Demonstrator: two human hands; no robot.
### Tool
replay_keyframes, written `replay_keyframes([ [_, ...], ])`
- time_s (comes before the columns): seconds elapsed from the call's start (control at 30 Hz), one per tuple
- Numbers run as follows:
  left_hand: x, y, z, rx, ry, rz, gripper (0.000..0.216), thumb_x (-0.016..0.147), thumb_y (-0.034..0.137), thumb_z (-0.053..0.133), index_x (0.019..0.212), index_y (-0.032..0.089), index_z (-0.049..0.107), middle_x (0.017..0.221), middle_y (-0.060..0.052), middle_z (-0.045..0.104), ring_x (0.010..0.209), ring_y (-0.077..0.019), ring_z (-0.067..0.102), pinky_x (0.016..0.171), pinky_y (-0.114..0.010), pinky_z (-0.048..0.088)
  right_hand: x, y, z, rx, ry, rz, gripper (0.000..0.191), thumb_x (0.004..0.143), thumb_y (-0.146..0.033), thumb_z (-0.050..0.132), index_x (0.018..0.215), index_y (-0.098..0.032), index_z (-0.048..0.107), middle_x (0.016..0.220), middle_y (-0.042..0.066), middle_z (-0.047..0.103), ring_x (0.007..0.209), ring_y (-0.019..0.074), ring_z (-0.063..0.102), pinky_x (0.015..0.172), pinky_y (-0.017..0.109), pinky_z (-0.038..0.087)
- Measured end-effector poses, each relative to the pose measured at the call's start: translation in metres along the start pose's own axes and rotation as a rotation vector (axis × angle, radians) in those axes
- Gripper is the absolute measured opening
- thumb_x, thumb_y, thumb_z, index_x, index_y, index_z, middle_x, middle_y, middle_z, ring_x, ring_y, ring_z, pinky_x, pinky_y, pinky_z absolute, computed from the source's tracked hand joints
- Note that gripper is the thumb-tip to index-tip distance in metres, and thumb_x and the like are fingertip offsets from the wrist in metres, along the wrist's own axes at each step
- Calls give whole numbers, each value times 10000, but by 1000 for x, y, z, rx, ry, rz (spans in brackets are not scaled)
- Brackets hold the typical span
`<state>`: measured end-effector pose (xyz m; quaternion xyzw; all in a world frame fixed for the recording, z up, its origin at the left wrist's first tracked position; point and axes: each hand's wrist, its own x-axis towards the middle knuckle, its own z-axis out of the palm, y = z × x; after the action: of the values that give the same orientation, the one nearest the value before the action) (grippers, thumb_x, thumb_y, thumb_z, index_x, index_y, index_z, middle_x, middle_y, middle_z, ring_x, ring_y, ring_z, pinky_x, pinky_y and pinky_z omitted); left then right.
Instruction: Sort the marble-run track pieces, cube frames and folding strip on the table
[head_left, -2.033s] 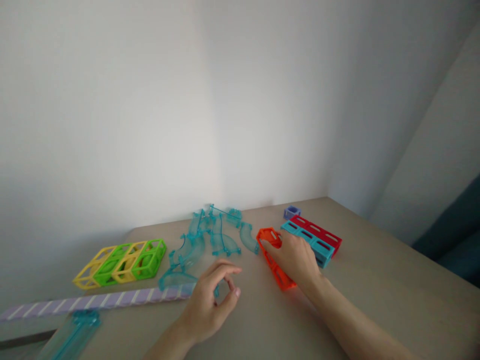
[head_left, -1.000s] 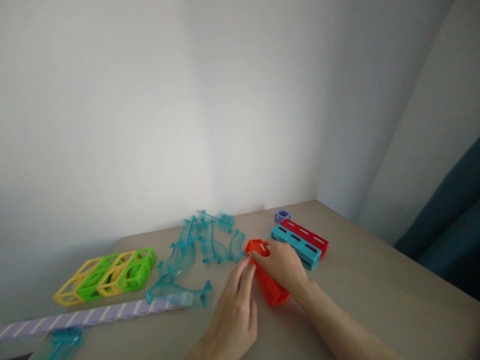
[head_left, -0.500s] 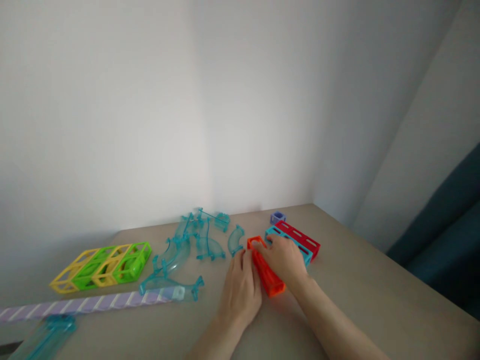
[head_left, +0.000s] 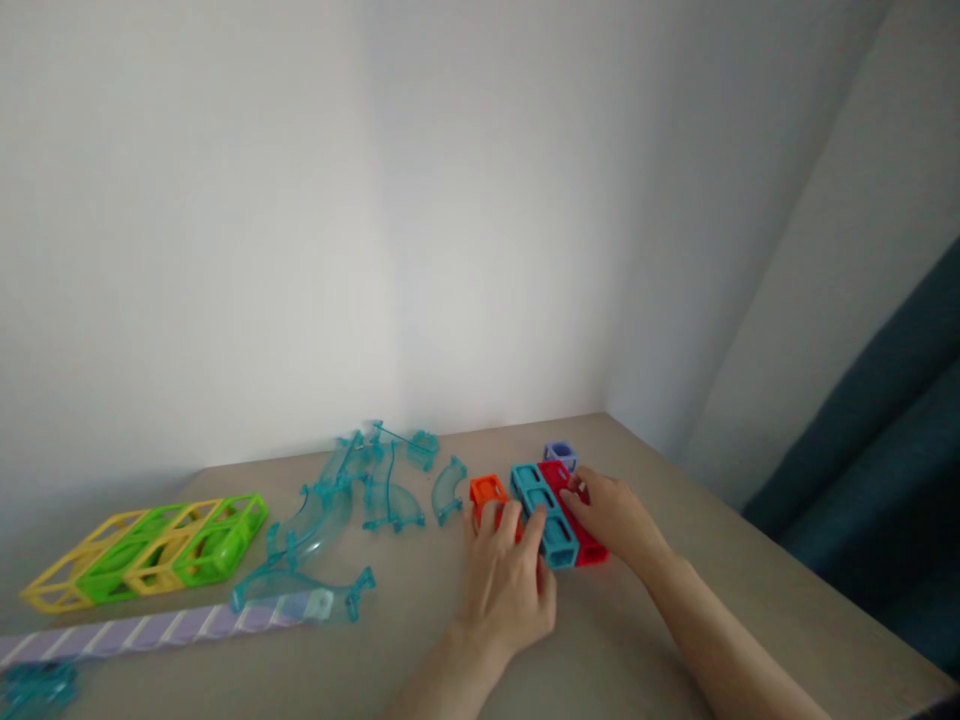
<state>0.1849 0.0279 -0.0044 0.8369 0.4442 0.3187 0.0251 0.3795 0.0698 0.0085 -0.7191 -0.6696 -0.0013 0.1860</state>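
Observation:
Three long plastic blocks lie side by side on the beige table: an orange block, a teal block and a red block. My left hand lies flat over the near part of the orange block, its fingers stretched out and touching the orange and teal blocks. Against the red block's right side rests my right hand, fingers curled on its edge. A small purple cube stands just behind the red block.
Several clear teal curved track pieces lie at the middle back. A yellow and green lattice block row sits at the left. A long purple striped strip runs along the left front. Walls close the back; a dark blue curtain hangs right.
The orange block has been pushed right against the teal and red blocks. My right hand has moved from the orange block to the red block's right side. My left hand came in and lies on the orange block.

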Motion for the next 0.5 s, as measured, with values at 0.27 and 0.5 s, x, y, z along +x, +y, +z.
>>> replay_keyframes([
  [0.27,20,-5,-7,123,-200,79,655,740,296,519,1391,267,453,1518,-58,363,1212,-372,417,1020,-588,297,5,2,6,93,-22,-66,382,864,-141,422,1170,-218,637,1170,76,698,1054,202,655,904,278,442],
  [0.5,29,-5,3,135,-250,101,669,774,312,468,1433,209,404,1517,-43,380,1212,-381,392,987,-562,342,9,5,8,130,-33,-25,361,874,-154,416,1108,-232,679,1044,55,744,945,192,691,811,257,479],
])
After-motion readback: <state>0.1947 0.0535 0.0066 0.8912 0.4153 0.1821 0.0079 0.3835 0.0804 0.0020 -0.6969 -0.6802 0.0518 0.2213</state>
